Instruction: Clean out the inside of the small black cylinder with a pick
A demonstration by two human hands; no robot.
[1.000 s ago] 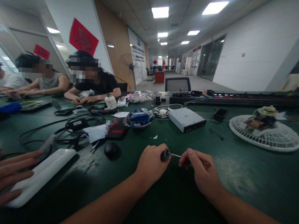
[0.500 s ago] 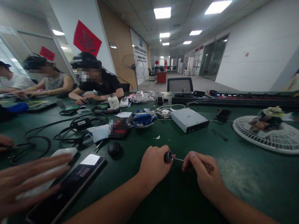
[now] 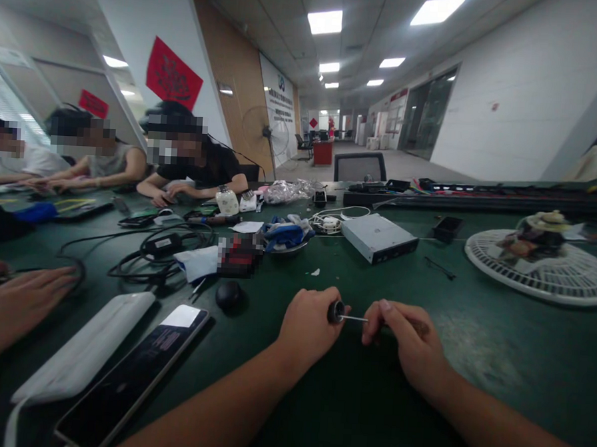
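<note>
Fingers wrapped round it, my left hand (image 3: 306, 324) grips a dark cylindrical part (image 3: 334, 311) whose round end faces right. My right hand (image 3: 412, 343) is closed on a thin screwdriver (image 3: 355, 318); its handle is mostly hidden in the palm. The metal shaft points left, with its tip at the round end of the part. Whether the tip sits inside or only touches it, I cannot tell. Both hands are just above the green table (image 3: 349, 399).
A phone (image 3: 135, 382), a white power bank (image 3: 84, 349) and a black mouse (image 3: 228, 295) lie to the left. A co-worker's hand (image 3: 21, 309) is at the left edge. Beyond are a grey disc drive (image 3: 378, 238) and a white fan grille (image 3: 541, 269).
The co-worker's hand has drawn back left from over the power bank and phone, uncovering both. My hands have barely moved; a little more of the screwdriver's shaft shows.
</note>
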